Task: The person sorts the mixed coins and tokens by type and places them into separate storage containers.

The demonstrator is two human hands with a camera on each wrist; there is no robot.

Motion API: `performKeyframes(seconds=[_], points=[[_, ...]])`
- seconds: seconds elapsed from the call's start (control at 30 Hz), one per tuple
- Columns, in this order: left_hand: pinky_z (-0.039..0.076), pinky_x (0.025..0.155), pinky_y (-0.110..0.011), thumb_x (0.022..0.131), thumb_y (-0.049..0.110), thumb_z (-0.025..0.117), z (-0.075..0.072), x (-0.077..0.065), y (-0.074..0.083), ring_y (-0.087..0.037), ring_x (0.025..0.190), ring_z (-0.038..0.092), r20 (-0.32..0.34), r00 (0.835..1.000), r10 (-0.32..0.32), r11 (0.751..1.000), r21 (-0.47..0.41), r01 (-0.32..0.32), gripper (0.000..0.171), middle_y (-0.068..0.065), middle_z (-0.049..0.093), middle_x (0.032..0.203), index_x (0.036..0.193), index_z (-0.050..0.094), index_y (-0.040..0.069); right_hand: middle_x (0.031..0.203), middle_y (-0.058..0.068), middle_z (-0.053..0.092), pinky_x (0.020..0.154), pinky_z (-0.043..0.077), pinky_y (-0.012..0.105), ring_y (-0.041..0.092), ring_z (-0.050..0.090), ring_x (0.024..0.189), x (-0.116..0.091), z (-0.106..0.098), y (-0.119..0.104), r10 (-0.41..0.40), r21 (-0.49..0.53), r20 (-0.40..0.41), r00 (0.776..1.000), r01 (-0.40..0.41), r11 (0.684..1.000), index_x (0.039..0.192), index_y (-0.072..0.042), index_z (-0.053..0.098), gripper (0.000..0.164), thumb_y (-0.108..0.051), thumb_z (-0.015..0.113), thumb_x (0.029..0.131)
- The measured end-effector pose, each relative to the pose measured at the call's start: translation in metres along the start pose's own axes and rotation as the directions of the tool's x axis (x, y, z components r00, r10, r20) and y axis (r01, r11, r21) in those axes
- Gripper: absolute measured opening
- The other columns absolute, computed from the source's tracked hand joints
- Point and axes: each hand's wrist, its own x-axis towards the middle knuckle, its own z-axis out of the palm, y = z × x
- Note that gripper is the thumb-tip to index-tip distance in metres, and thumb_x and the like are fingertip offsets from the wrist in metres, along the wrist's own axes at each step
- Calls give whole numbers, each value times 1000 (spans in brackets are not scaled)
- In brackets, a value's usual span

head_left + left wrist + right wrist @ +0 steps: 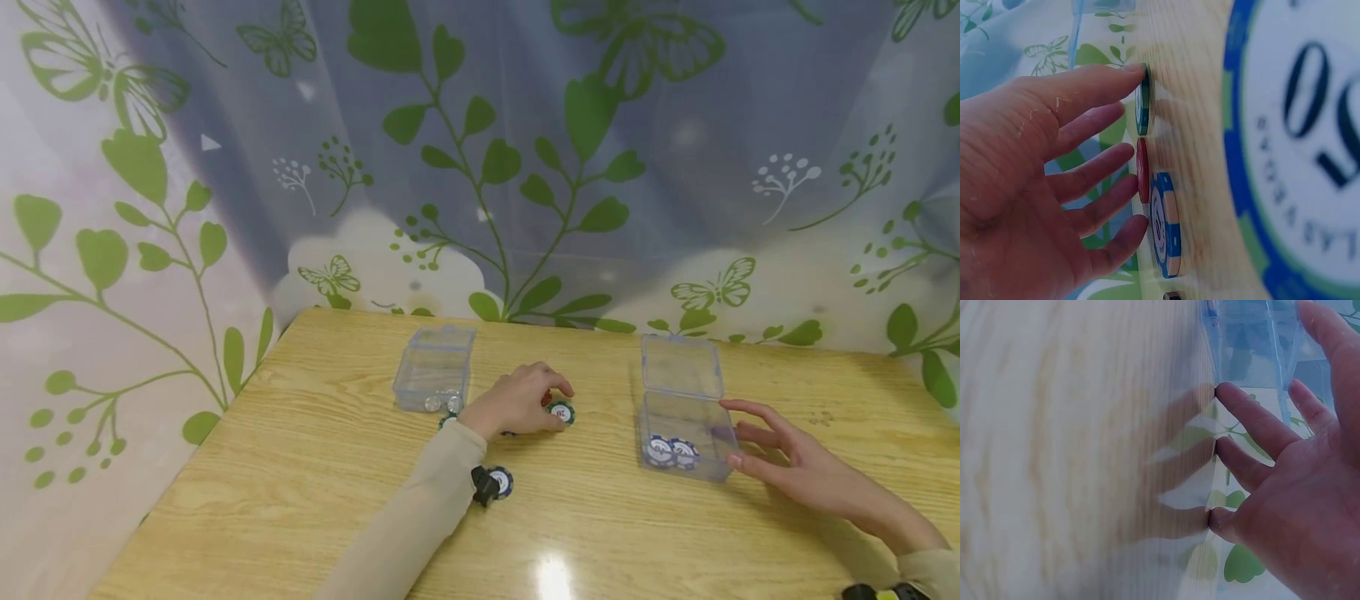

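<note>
My left hand (521, 400) reaches over several poker chips on the table. Its thumb tip touches the edge of a green poker chip (561, 412), and the other fingers (1100, 165) spread loosely behind it. A red chip (1142, 170) and a blue chip (1165, 225) lie under that hand, mostly hidden in the head view. My right hand (798, 462) rests its thumb and index finger against the right side of a clear plastic box (708, 417), its fingers extended. Inside this open-lidded box, near its front, are white-and-blue chips (671, 452).
A second clear box (427, 371), lid open, stands left of centre with clear round pieces (442, 402) at its front. Another blue chip (501, 482) lies beside the left wrist's black camera mount (483, 487). A patterned curtain (510, 167) hangs behind the wooden table (300, 417).
</note>
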Motion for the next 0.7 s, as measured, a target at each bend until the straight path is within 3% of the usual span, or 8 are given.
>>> performKeyframes(seconds=[0.1, 0.13, 0.2, 0.3, 0.33, 0.43, 0.53, 0.7], points=[[42, 108, -52, 94, 33, 74, 0, 1, 0, -22, 122, 53, 5, 1000, -22, 1000, 11, 22, 41, 0, 58, 137, 134, 66, 25, 155, 38, 36, 87, 52, 67, 36, 51, 139, 0, 1, 1, -11, 3, 0, 1000, 11, 1000, 164, -20, 19, 73, -28, 61, 104], [41, 111, -53, 94, 33, 75, 0, 1, 0, -23, 127, 52, 5, 1000, -28, 1000, 12, 28, 41, 0, 57, 140, 134, 66, 25, 155, 38, 37, 87, 53, 66, 23, 54, 137, 0, 1, 1, -7, 5, -1, 1000, 7, 1000, 164, -21, 19, 73, -29, 61, 104], [40, 113, -54, 93, 34, 75, 1, 1, 0, -24, 132, 51, 3, 999, -36, 999, 18, 36, 41, 1, 57, 143, 132, 68, 24, 155, 38, 37, 86, 53, 66, 20, 54, 137, 0, 1, 0, -7, 7, -1, 1000, 7, 1000, 164, -21, 19, 73, -29, 61, 104], [39, 115, -54, 93, 37, 76, 2, 2, -1, -25, 137, 49, 2, 999, -51, 998, 40, 50, 39, 2, 56, 144, 130, 70, 24, 155, 36, 39, 87, 53, 65, -4, 49, 128, -1, 0, -1, -4, 12, -5, 1000, 4, 1000, 163, -23, 20, 73, -31, 62, 104], [39, 115, -55, 93, 37, 76, 2, 2, 0, -25, 137, 49, 0, 998, -55, 997, 45, 55, 39, 2, 56, 144, 129, 70, 23, 155, 36, 39, 87, 53, 66, -4, 48, 129, -1, 0, -1, -5, 13, -3, 1000, 5, 1000, 163, -23, 20, 73, -31, 62, 104], [41, 113, -56, 93, 38, 76, 2, 3, 1, -26, 135, 50, -4, 998, -63, 996, 65, 63, 38, 1, 57, 144, 127, 71, 23, 154, 37, 39, 86, 53, 66, 30, 52, 137, 0, 1, 0, -7, -1, -6, 1000, 7, 1000, 163, -22, 20, 73, -30, 62, 104], [42, 111, -55, 92, 39, 76, 2, 4, 3, -26, 134, 51, -10, 997, -74, 994, 77, 74, 38, 1, 57, 143, 126, 72, 22, 153, 38, 39, 87, 52, 69, 53, 43, 138, 1, 2, 1, -16, -9, -9, 1000, 16, 1000, 163, -19, 20, 73, -28, 61, 104], [45, 105, -50, 91, 39, 78, 2, 3, 6, -22, 124, 54, -11, 996, -86, 992, 95, 87, 38, 3, 59, 133, 124, 69, 22, 154, 39, 38, 87, 51, 69, 59, 38, 138, 1, 2, 0, -17, -11, -9, 1000, 17, 1000, 163, -18, 19, 72, -26, 60, 105]])
